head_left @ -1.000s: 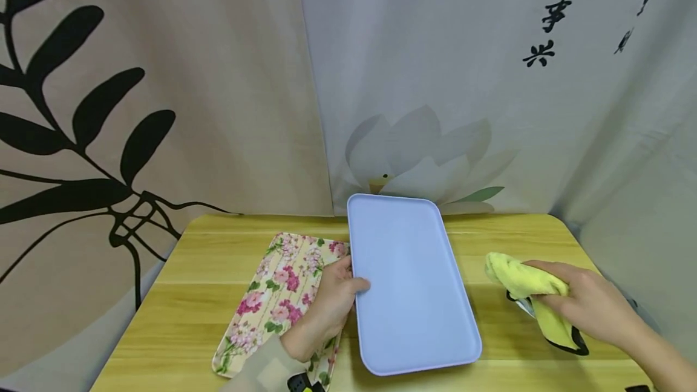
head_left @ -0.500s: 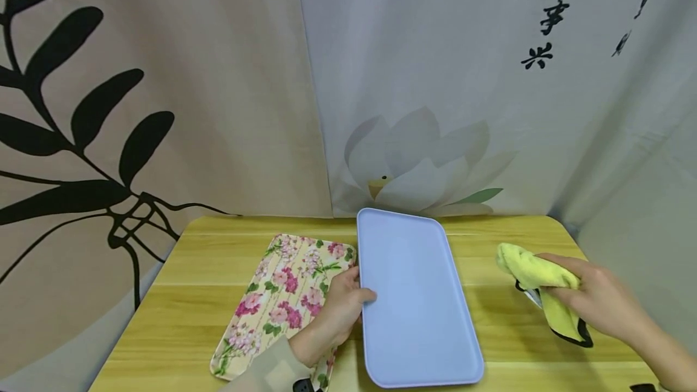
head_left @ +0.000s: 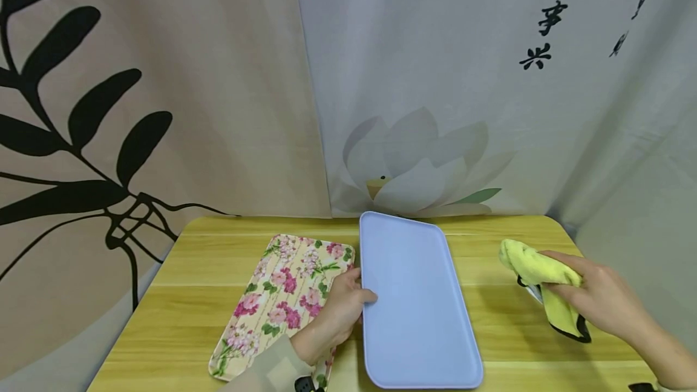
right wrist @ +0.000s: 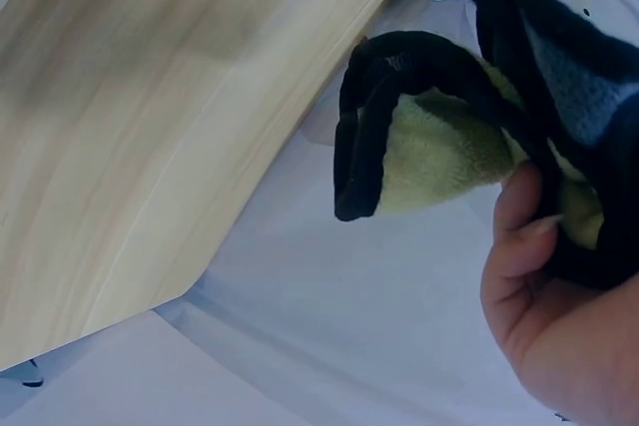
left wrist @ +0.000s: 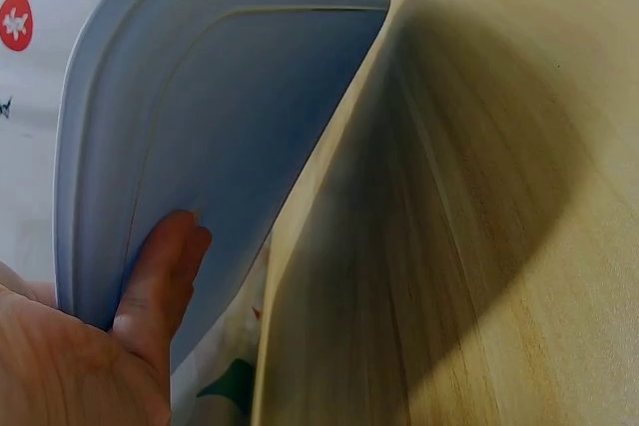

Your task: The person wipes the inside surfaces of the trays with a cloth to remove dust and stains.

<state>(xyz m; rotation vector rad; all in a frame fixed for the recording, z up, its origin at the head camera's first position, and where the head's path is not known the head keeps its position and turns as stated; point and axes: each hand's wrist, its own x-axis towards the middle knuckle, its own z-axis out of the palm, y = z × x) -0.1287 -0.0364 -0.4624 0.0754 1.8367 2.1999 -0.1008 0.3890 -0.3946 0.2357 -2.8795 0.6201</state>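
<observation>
A pale blue rectangular tray (head_left: 416,307) is tilted up above the table, its inner face toward the head camera. My left hand (head_left: 340,310) grips its left edge, thumb on the inner face; in the left wrist view, fingers (left wrist: 165,281) lie against the tray's underside (left wrist: 250,97). At the right, my right hand (head_left: 604,298) holds a bunched yellow cloth (head_left: 539,268) with a black border, apart from the tray. The right wrist view shows the folded cloth (right wrist: 439,152) in the curled fingers, with a grey side showing too.
A floral-patterned board or tray (head_left: 278,301) lies on the wooden table (head_left: 179,319), partly under my left forearm. A printed curtain (head_left: 245,89) hangs right behind the table's back edge.
The tray and my left hand have moved slightly right and down toward me. My right hand with the cloth has shifted a little to the right. The floral piece stays put.
</observation>
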